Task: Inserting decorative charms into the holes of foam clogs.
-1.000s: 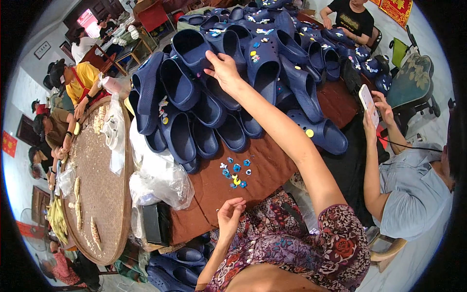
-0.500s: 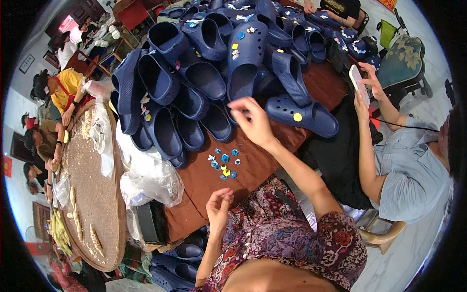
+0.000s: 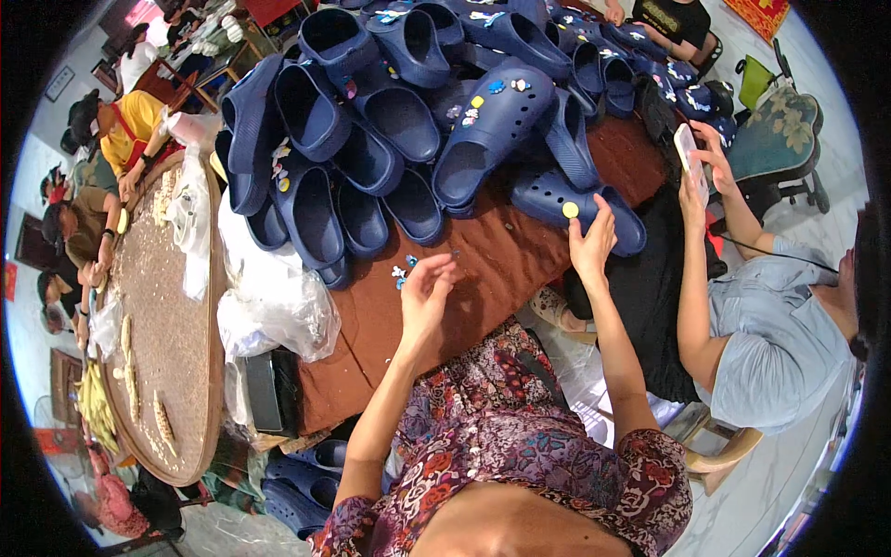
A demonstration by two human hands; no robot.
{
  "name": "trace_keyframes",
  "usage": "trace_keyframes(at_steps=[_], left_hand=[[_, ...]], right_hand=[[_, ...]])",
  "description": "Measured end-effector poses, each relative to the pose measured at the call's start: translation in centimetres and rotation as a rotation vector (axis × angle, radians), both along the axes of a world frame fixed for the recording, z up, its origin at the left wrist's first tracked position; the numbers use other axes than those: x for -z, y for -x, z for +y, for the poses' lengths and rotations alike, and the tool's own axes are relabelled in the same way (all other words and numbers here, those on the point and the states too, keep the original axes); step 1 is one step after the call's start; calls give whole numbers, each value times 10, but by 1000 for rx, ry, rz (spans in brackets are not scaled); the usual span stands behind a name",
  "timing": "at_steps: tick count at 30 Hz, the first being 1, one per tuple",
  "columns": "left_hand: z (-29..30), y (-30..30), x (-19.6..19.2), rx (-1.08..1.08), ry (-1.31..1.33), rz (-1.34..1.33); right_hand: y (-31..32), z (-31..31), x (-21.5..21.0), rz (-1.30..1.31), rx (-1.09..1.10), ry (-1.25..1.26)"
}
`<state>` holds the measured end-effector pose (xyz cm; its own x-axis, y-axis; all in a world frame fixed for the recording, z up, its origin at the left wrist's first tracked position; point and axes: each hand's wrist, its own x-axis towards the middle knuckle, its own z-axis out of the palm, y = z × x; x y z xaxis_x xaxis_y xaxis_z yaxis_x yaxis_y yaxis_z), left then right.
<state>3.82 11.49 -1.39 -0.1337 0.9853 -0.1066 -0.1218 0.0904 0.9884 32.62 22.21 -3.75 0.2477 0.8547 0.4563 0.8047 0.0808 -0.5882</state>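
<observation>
My right hand (image 3: 591, 241) reaches over the near side of a navy clog (image 3: 624, 223) at the right of the pile. Its fingers are apart, next to a round yellow charm (image 3: 570, 210) on that clog; whether they press on it I cannot tell. My left hand (image 3: 427, 295) is over the brown cloth (image 3: 371, 343), fingers loosely bent and apart, with nothing visible in them. It partly hides a cluster of small blue and white shoe charms (image 3: 401, 275). Beyond my hands, another navy clog (image 3: 497, 121) with several charms lies on top of others.
A large heap of navy clogs (image 3: 316, 111) covers the table's far side. Left are a white plastic bag (image 3: 278, 320) and a round woven tray (image 3: 172, 353) with corn cobs. A person with a phone (image 3: 689, 153) sits at the right. More clogs (image 3: 297, 492) lie below the table.
My right hand has moved right and nearer, from the pile to the clog with the yellow charm. My left hand has moved forward over the small charms. The view has shifted slightly.
</observation>
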Motion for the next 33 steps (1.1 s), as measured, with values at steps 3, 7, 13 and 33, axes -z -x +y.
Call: trace_keyframes(at_steps=[3,7,13,33], left_hand=[[24,-6,8,43,-65,-8],[33,-13,2,76,-52,7],[30,-25,28,123,-53,63],[-22,-25,21,167,-163,168]], right_hand=[[-2,6,2,48,-7,-23],[3,0,-2,129,-86,-70],[19,-16,6,352,-134,36],[116,-141,-48,1168,-725,412]])
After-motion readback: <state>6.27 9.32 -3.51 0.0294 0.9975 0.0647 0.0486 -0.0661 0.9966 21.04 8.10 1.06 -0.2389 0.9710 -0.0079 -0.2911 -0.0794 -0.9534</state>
